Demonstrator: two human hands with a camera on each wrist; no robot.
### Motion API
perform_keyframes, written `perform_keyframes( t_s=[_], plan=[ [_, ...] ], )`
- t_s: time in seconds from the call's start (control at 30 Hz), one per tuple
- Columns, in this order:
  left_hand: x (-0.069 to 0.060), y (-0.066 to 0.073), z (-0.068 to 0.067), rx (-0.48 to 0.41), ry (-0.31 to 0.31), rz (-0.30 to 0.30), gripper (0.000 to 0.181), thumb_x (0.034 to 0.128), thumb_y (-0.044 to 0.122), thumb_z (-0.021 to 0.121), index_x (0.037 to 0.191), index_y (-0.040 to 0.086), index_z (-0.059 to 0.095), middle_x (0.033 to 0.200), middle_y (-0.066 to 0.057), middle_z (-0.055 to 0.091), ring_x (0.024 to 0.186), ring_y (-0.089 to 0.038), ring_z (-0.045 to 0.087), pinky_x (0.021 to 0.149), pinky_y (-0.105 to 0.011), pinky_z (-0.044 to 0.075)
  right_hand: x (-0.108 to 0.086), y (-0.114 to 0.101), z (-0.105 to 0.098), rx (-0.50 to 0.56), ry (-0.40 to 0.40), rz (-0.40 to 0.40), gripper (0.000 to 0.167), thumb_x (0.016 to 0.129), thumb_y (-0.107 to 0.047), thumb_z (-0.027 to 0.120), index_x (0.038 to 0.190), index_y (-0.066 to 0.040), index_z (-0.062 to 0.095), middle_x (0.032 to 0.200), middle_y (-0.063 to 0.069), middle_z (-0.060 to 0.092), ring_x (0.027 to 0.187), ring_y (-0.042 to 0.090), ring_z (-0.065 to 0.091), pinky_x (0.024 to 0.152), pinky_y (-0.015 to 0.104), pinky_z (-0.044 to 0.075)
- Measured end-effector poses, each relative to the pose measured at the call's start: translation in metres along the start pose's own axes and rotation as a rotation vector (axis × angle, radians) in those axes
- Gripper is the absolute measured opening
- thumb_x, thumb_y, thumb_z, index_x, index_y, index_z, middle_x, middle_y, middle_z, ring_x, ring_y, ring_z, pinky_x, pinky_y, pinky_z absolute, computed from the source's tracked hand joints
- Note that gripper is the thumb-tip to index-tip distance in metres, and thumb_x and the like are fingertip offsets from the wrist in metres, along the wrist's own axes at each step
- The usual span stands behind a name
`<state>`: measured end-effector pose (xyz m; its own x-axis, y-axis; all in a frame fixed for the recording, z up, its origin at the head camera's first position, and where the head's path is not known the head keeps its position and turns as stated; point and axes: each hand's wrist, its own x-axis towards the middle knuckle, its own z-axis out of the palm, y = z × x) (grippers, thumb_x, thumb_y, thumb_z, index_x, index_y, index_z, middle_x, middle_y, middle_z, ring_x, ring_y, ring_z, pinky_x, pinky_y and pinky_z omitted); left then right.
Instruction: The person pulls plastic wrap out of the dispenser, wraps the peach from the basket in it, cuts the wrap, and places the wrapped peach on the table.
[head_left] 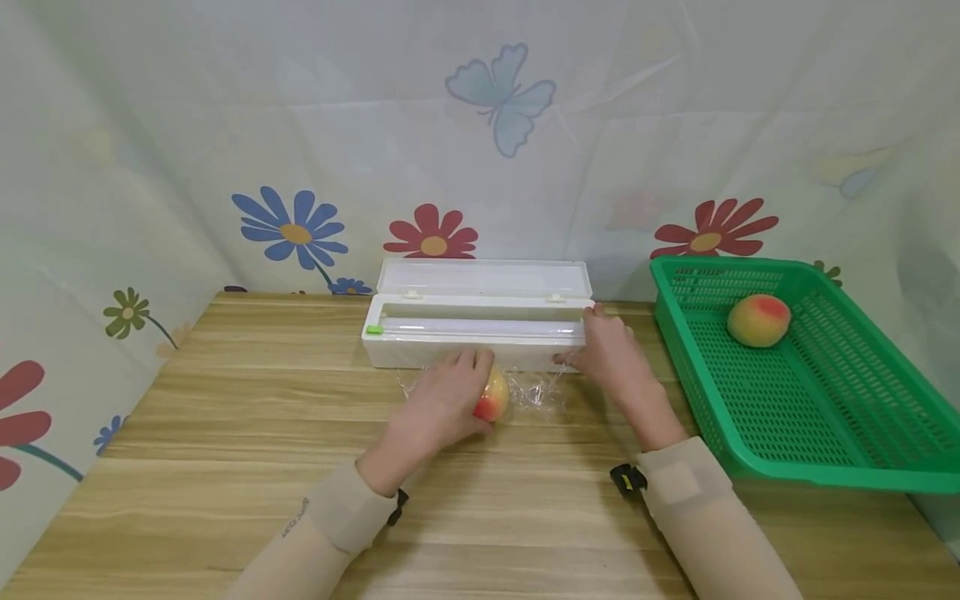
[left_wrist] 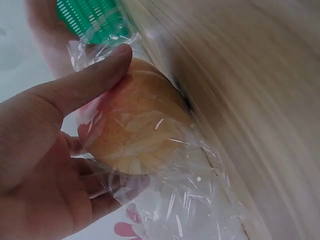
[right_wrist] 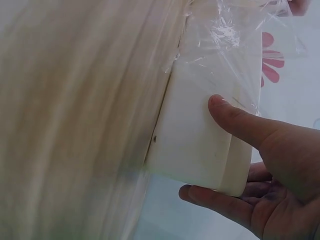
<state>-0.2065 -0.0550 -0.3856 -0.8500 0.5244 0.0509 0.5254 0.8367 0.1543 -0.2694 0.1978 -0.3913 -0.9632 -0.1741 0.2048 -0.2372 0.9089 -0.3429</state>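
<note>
Peach [head_left: 496,395] down at the table [head_left: 247,492], just in front of the long white box [head_left: 397,353], and here's clear film [head_left: 537,392] over its skin, crinkled and catching the light! The left hand [head_left: 448,393] has it, thumb on one side, fingers curved round the other, gripping fruit and film together. Over on the right end of the box, the right hand [head_left: 617,354] grips the corner, thumb against the front face, fingers at the end wall. The film runs loose and wrinkled along the box front between the two hands. Lid [head_left: 483,277] up and tipped back, a pale roll [head_left: 480,327] lying inside, a bright green slider [head_left: 374,330] at the left end of the edge. And off to the right, a green basket [head_left: 847,477] with a second peach [head_left: 759,322] inside, near its far side!
</note>
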Motion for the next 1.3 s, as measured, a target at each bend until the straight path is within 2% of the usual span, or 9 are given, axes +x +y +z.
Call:
perform_keyframes(
  t_s=[0.17,0.27,0.5,0.7,0.8,0.9,1.07,1.13,1.3],
  plan=[
    [0.001,-0.007,0.003,-0.017,0.020,0.030,0.080,0.0731,0.038,0.095,0.131,0.006,0.049,0.118,-0.009,0.058,0.111,-0.027,0.058,0.097,-0.044,0.052,0.001,-0.002,0.000,-0.015,-0.009,0.018,0.089,0.079,-0.029,0.092,0.139,0.019,0.047,0.133,0.044,0.051,0.105,0.057,0.063,0.083,0.062,0.054],
    [-0.001,-0.011,0.002,-0.017,0.040,0.058,0.081,0.0722,0.039,0.094,0.131,0.005,0.050,0.118,-0.010,0.059,0.109,-0.027,0.059,0.096,-0.043,0.052,0.002,-0.004,0.000,-0.026,-0.018,0.030,0.092,0.080,-0.031,0.091,0.140,0.020,0.044,0.136,0.044,0.049,0.106,0.057,0.062,0.083,0.061,0.055],
    [-0.010,-0.013,-0.006,0.038,0.090,0.126,0.082,0.0738,0.047,0.089,0.133,0.002,0.054,0.119,-0.011,0.063,0.111,-0.028,0.061,0.099,-0.040,0.051,0.002,-0.003,0.000,-0.026,0.003,0.019,0.085,0.079,-0.029,0.091,0.137,0.017,0.049,0.131,0.041,0.054,0.101,0.056,0.064,0.080,0.061,0.055],
    [-0.021,-0.010,-0.015,0.042,0.139,0.158,0.081,0.0734,0.047,0.086,0.133,0.003,0.055,0.120,-0.010,0.064,0.108,-0.026,0.063,0.098,-0.039,0.052,0.000,-0.003,0.000,-0.024,-0.006,0.015,0.084,0.080,-0.029,0.090,0.135,0.019,0.049,0.135,0.043,0.050,0.099,0.057,0.064,0.078,0.061,0.056],
    [-0.025,-0.009,-0.020,0.032,0.160,0.169,0.079,0.0729,0.048,0.085,0.132,0.004,0.055,0.122,-0.010,0.064,0.111,-0.027,0.062,0.099,-0.043,0.051,0.000,-0.002,0.000,-0.043,-0.018,0.024,0.069,0.086,-0.019,0.080,0.134,0.019,0.049,0.135,0.041,0.051,0.095,0.057,0.065,0.075,0.061,0.056],
    [-0.029,-0.009,-0.024,0.019,0.181,0.183,0.079,0.0725,0.048,0.085,0.131,0.004,0.056,0.119,-0.009,0.064,0.108,-0.026,0.063,0.097,-0.042,0.052,-0.001,-0.002,0.000,-0.061,-0.020,0.030,0.061,0.087,-0.012,0.072,0.132,0.020,0.049,0.134,0.040,0.052,0.091,0.056,0.065,0.072,0.061,0.057],
    [-0.033,-0.010,-0.026,-0.024,0.211,0.207,0.077,0.0729,0.046,0.084,0.130,0.003,0.055,0.113,-0.008,0.063,0.097,-0.022,0.062,0.083,-0.035,0.057,-0.002,-0.004,0.001,-0.048,-0.022,0.035,0.082,0.086,-0.028,0.084,0.137,0.022,0.044,0.143,0.043,0.044,0.093,0.056,0.066,0.072,0.058,0.058],
    [-0.035,-0.011,-0.026,-0.042,0.230,0.215,0.077,0.0732,0.046,0.084,0.130,0.003,0.054,0.112,-0.008,0.062,0.096,-0.021,0.061,0.081,-0.034,0.058,-0.002,-0.006,0.001,-0.052,-0.023,0.037,0.088,0.084,-0.033,0.086,0.138,0.022,0.043,0.145,0.044,0.040,0.096,0.056,0.066,0.073,0.058,0.058],
    [-0.038,-0.013,-0.028,-0.090,0.278,0.240,0.076,0.0731,0.045,0.084,0.128,0.004,0.052,0.111,-0.007,0.061,0.095,-0.020,0.061,0.080,-0.032,0.058,-0.001,-0.007,0.001,-0.089,-0.013,0.025,0.087,0.084,-0.035,0.085,0.135,0.023,0.045,0.140,0.043,0.046,0.093,0.057,0.066,0.073,0.058,0.058]
  ],
)
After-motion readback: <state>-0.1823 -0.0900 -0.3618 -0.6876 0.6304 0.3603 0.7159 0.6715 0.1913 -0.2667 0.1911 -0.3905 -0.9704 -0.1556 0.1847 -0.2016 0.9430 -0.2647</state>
